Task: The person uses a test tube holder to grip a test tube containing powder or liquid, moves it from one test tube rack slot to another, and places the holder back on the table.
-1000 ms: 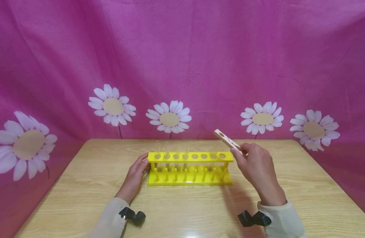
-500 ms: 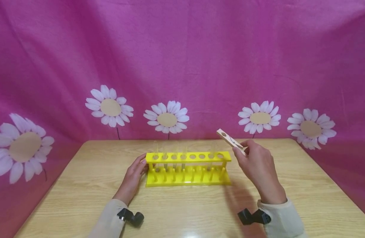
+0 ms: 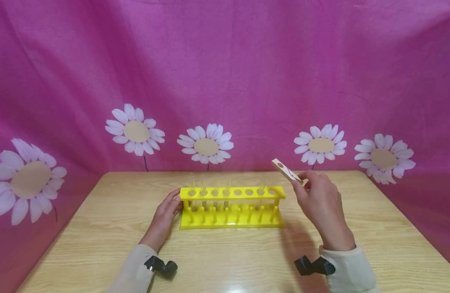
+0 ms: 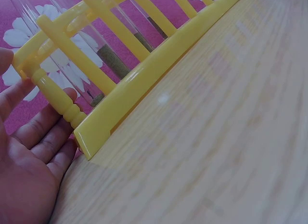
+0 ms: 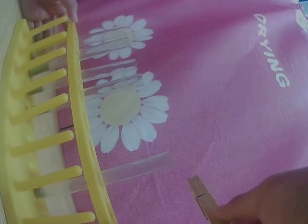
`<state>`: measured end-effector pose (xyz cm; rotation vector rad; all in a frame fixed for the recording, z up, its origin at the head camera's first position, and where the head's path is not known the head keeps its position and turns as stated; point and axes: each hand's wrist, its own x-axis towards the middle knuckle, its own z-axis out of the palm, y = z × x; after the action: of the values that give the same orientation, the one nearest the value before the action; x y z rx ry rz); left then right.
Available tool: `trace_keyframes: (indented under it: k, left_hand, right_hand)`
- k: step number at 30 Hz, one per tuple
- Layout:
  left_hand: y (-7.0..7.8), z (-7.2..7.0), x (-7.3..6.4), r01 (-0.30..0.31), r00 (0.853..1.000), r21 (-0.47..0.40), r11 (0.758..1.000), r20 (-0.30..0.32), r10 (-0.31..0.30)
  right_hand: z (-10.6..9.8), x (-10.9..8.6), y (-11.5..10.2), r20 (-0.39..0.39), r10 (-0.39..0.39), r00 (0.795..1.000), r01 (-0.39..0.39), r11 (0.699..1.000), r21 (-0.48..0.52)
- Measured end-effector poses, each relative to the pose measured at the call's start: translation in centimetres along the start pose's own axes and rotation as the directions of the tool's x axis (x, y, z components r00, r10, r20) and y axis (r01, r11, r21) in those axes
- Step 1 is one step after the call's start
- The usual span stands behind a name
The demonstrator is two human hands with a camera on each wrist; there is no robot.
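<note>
A yellow test tube rack (image 3: 232, 193) stands on the wooden table. Several clear test tubes (image 4: 113, 60) fill its left holes, with dark grainy matter at their bottoms. One more test tube (image 5: 139, 168) sits in the second hole from the right end. At the rack's left end, my left hand (image 3: 166, 215) holds the end post, its fingers reaching behind and the thumb near the top bar. My right hand (image 3: 321, 207) pinches a wooden clothespin (image 3: 286, 170) in the air, just right of the rack. The clothespin's tip points up and left, apart from the tubes.
Behind the table (image 3: 225, 256) hangs a pink cloth (image 3: 246, 81) printed with white daisies, close to its back edge. Black camera mounts (image 3: 162, 267) sit on both sleeved wrists.
My right hand has moved slightly right with the clothespin, away from the rack. The clothespin's handle legs looked spread half a second ago and now are mostly hidden. My left hand stays at the rack.
</note>
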<state>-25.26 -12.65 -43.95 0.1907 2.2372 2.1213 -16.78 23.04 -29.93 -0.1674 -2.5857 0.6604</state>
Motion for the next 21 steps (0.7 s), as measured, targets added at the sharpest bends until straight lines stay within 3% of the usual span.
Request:
trace_keyframes:
  k: [7,21]
  left_hand:
    - [-0.03,-0.1,-0.02,0.005,1.0,-0.011,1.0,-0.004,-0.005]
    - [-0.14,-0.03,0.06,-0.011,1.0,-0.017,1.0,-0.003,0.01]
  right_hand:
    - [-0.07,0.12,0.17,-0.017,0.016,1.0,-0.016,1.0,-0.012]
    - [-0.42,0.36,0.73,0.075,0.092,0.993,-0.089,0.995,-0.045]
